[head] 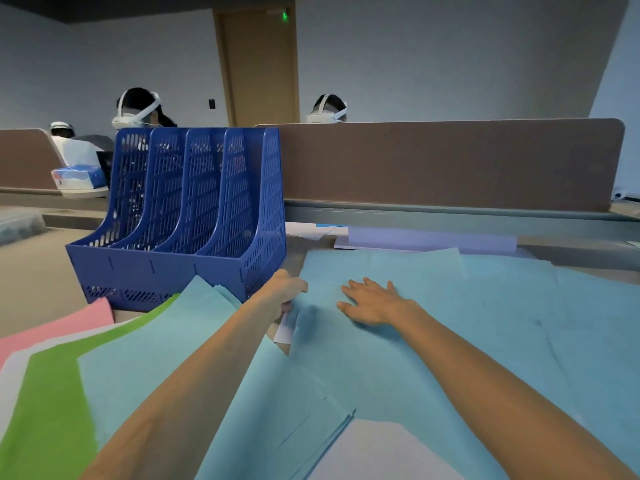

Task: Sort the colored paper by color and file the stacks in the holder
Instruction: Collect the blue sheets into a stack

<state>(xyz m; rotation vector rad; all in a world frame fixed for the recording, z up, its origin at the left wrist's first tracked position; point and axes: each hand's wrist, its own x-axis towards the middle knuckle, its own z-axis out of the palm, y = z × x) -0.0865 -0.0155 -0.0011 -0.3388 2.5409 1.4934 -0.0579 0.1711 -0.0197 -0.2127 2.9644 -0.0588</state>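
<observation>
Blue sheets: thin matte paper, overlapped loosely across the near and right part of the tabletop. Edges are uneven and corners are fanned. One white sheet is exposed beneath them at the near edge.

Left grip: fingers are curled round the left edge of the blue sheets, which is raised slightly there. A small pale sheet is seen just beneath it.

Right grip: laid flat on the blue sheets, fingers straight and spread, with nothing held.

Second blue pile: placed left of the left forearm and fanned at its far corner, which is seen against the holder's front.

Green sheet: bright and flat, partly covered by the second blue pile. A pale grey sheet is layered beside it, and a pink sheet is set farthest left.

Holder: dark blue rigid plastic with slotted, perforated walls. Four upright compartments are divided by curved, sloping partitions. It is stood on the tabletop just beyond the left grip. All paper in view is found outside it.

Lavender sheets: a squared stack set behind the blue sheets, below a brown divider panel with rounded corners.

Tissue pack: soft wrapper, placed on the neighbouring desk behind the holder.
</observation>
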